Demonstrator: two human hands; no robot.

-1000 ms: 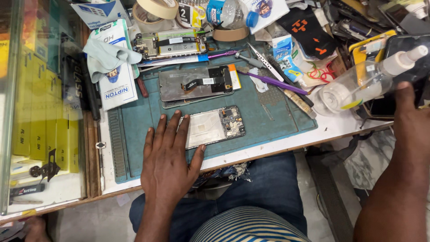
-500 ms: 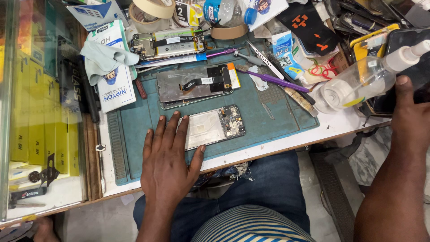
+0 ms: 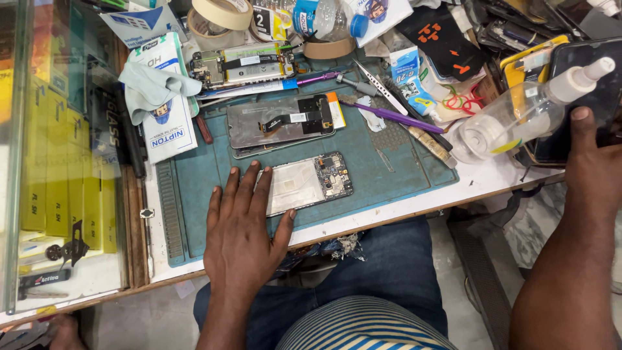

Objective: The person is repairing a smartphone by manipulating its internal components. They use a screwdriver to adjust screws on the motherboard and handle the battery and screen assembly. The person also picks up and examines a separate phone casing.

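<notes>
My left hand (image 3: 243, 233) lies flat on the teal work mat (image 3: 194, 188), fingers spread. Its fingertips touch the left end of an opened phone body (image 3: 311, 183) with bare circuit board. Behind that lies a detached screen panel (image 3: 278, 122) with a flex cable. Far right, my right hand (image 3: 593, 165) reaches up to a black phone (image 3: 586, 71), with the thumb pressed on its face. A clear spray bottle (image 3: 525, 110) lies tilted just left of that hand.
Purple tweezers (image 3: 389, 115), a brush and screwdrivers lie at the mat's back right. Another opened phone (image 3: 243, 65), tape rolls (image 3: 223, 13), a grey cloth (image 3: 155, 87) and small boxes crowd the back. A glass case with yellow packets (image 3: 58, 168) stands on the left.
Both hands stay where they were: the left one flat on the mat, the right thumb on the black phone. Only the view has shifted slightly.
</notes>
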